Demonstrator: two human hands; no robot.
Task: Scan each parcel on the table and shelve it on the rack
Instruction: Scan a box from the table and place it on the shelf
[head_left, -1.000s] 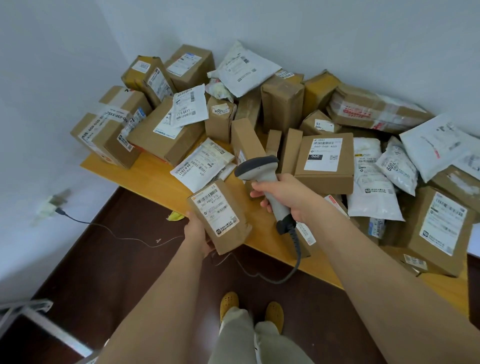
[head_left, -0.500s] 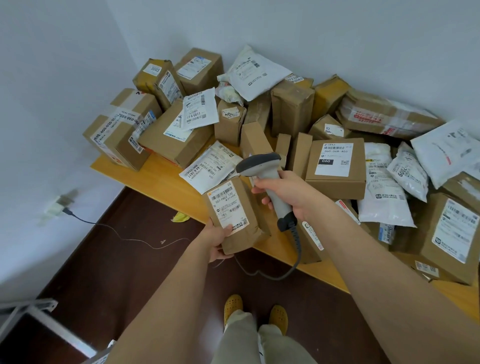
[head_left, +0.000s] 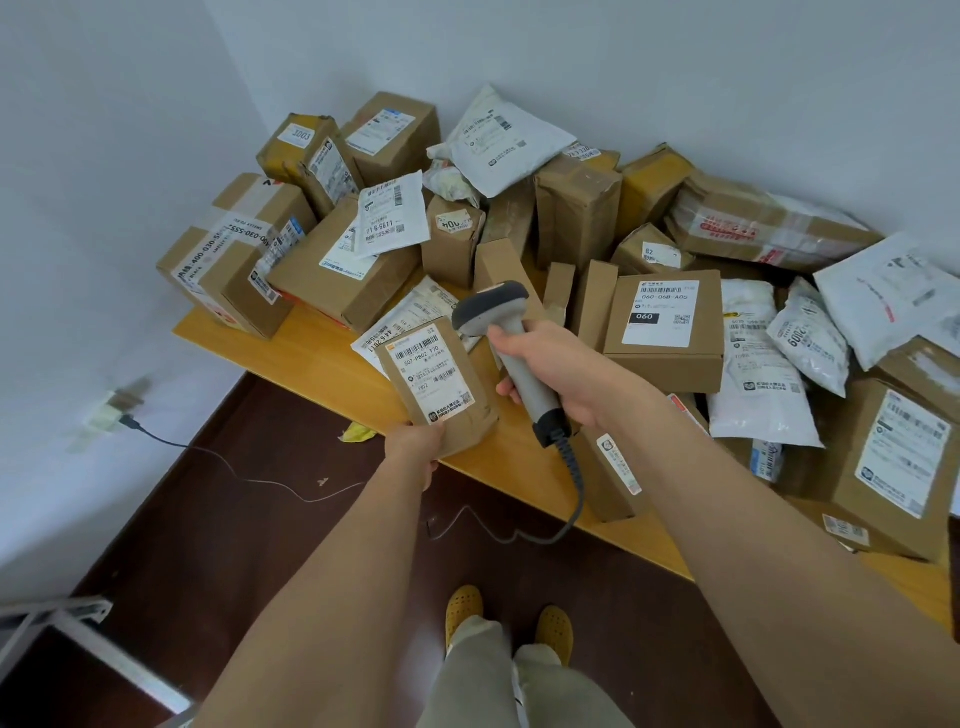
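At nine o'clock a white wall plug (head_left: 106, 415) trails a thin black cable across the dark floor. Toward the centre, the left hand (head_left: 415, 449) grips the bottom edge of a small brown cardboard parcel (head_left: 439, 387), held upright above the near edge of the orange wooden table (head_left: 311, 358), its white label facing the camera. Just at the parcel's two o'clock, the right hand (head_left: 558, 371) is wrapped around the handle of a grey handheld barcode scanner (head_left: 511, 345), head tilted toward the label. From twelve to three o'clock, a pile of brown boxes and white mailers (head_left: 665, 322) covers the table.
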